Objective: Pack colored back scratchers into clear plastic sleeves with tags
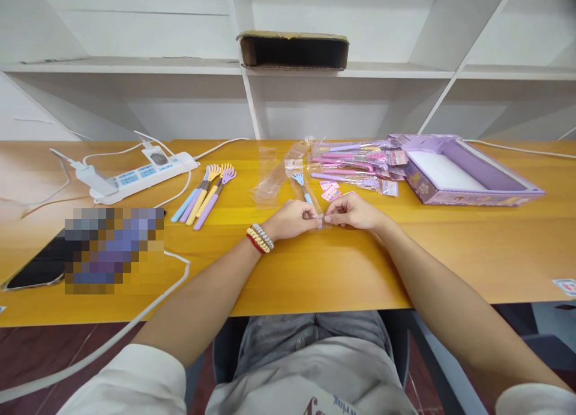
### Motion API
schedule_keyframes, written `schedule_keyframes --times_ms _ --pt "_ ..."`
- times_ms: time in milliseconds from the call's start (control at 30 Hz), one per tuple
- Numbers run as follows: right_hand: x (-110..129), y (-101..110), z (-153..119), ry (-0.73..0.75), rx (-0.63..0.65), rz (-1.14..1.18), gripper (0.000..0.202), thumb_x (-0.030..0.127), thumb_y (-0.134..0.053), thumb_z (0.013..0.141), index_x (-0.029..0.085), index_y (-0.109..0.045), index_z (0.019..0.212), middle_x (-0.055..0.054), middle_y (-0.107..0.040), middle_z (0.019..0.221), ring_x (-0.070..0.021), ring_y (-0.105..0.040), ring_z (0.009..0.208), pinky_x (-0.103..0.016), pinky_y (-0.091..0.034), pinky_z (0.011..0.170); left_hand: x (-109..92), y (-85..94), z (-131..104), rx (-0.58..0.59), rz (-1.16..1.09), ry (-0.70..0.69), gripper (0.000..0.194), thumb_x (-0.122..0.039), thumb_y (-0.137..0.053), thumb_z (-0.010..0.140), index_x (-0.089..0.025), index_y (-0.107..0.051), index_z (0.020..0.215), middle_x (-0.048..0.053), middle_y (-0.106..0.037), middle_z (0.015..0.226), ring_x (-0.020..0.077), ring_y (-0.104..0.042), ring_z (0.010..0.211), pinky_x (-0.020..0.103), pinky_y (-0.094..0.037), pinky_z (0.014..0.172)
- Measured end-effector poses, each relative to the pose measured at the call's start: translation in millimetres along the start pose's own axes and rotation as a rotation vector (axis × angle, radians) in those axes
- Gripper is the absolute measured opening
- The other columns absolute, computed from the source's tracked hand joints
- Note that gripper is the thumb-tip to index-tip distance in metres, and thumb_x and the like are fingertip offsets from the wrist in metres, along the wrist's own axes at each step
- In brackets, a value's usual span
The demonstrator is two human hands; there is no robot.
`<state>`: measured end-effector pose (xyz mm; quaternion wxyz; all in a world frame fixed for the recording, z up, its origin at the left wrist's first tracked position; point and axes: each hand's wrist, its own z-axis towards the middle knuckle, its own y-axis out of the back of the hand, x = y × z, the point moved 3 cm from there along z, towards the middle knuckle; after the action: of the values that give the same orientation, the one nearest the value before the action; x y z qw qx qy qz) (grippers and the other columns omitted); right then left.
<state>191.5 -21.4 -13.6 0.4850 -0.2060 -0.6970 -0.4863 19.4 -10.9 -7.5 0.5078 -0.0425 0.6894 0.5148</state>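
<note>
Two-handed pinch

We found the blue back scratcher [299, 180] in a clear sleeve [294, 165], scene centre. Left hand [294, 219] and right hand [353, 212] pinched its near end, fingertips closed. Closing it seemed in hand; next called for even finger pressure.

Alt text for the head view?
A person's left hand and right hand pinch the near end of a clear plastic bag around a blue claw-headed stick. Loose pastel sticks lie left; bagged pink and purple ones right, beside an open purple cardboard box.

Cardboard box [294, 36] on white shelf [180, 66], power strip [144, 176] on table [477, 247].
</note>
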Motion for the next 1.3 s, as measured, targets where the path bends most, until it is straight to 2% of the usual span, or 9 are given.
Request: schedule_keyframes --times_ms 133,367,567,667,900,1067,1133,1300 --pt "-2.5 -0.8 2.2 -0.034 -0.034 -0.052 0.034 0.047 -0.060 0.071 0.014 -0.059 0.067 0.000 -0.056 0.055 -0.0067 -0.045 0.044 -0.020 -0.034 0.043 -1.5 2.3 -0.6 0.000 0.068 0.045 0.028 -0.039 -0.055 0.073 -0.014 -0.062 0.063 0.001 -0.061 0.060 0.0100 -0.051 0.056 0.021 -0.032 0.051" --pt "-4.2 -5.3 4.8 -0.033 -0.089 -0.183 0.035 0.048 -0.051 0.078 0.015 -0.053 0.066 0.000 -0.057 0.056 -0.0065 -0.045 0.042 -0.020 -0.033 0.044 -3.5 6.8 -5.7 -0.106 0.184 0.210 0.029 -0.041 -0.056 0.071 -0.016 -0.062 0.058 0.000 -0.057 0.052 0.0105 -0.049 0.052 0.023 -0.031 0.050" --pt "0.0 -8.4 8.0 0.019 -0.176 -0.353 0.033 0.044 -0.048 0.081 0.016 -0.052 0.064 0.000 -0.059 0.054 -0.0075 -0.047 0.047 -0.021 -0.034 0.052 2.5 4.5 -8.7 -0.171 0.166 0.267 0.034 -0.045 -0.054 0.073 -0.017 -0.060 0.054 -0.001 -0.050 0.041 0.0098 -0.046 0.043 0.022 -0.029 0.045" --pt "1.7 -9.2 9.4 0.018 -0.211 -0.396 0.031 0.042 -0.049 0.082 0.017 -0.051 0.063 0.000 -0.060 0.053 -0.0087 -0.049 0.049 -0.022 -0.035 0.054 5.9 3.5 -8.0 -0.149 0.114 0.302 0.035 -0.045 -0.054 0.072 -0.016 -0.058 0.054 0.000 -0.054 0.043 0.0095 -0.048 0.041 0.021 -0.032 0.044" --pt "0.6 -10.2 11.5 -0.016 -0.263 -0.433 0.026 0.037 -0.048 0.082 0.017 -0.052 0.066 0.000 -0.061 0.052 -0.0096 -0.052 0.049 -0.022 -0.036 0.056 10.4 0.0 -5.4 -0.111 -0.115 0.466 0.027 -0.042 -0.053 0.072 -0.015 -0.058 0.069 0.004 -0.066 0.066 0.0132 -0.060 0.047 0.019 -0.035 0.036" --pt "-2.3 -12.0 12.8 -0.076 -0.284 -0.472 0.025 0.036 -0.048 0.082 0.017 -0.054 0.066 -0.001 -0.062 0.055 -0.0102 -0.052 0.050 -0.022 -0.035 0.055 15.1 -4.0 0.0 -0.187 -0.211 0.481 0.023 -0.037 -0.058 0.071 -0.015 -0.054 0.077 0.005 -0.065 0.071 0.0133 -0.061 0.050 0.017 -0.038 0.037" --pt "-3.3 -12.4 13.7 -0.095 -0.303 -0.501 0.026 0.037 -0.048 0.082 0.017 -0.056 0.067 -0.002 -0.063 0.057 -0.0108 -0.052 0.051 -0.022 -0.034 0.055 17.1 -5.4 2.0 -0.235 -0.261 0.506 0.028 -0.035 -0.061 0.070 -0.016 -0.051 0.088 0.004 -0.064 0.068 0.0125 -0.060 0.049 0.017 -0.038 0.037" --pt "-5.2 -13.3 15.2 -0.098 -0.330 -0.551 0.027 0.038 -0.048 0.082 0.017 -0.059 0.068 -0.004 -0.063 0.060 -0.0120 -0.052 0.055 -0.023 -0.033 0.055 20.6 -7.0 6.1 -0.279 -0.392 0.577 0.059 -0.024 -0.065 0.068 -0.014 -0.034 0.117 -0.002 -0.057 0.054 0.0120 -0.056 0.045 0.018 -0.039 0.039"
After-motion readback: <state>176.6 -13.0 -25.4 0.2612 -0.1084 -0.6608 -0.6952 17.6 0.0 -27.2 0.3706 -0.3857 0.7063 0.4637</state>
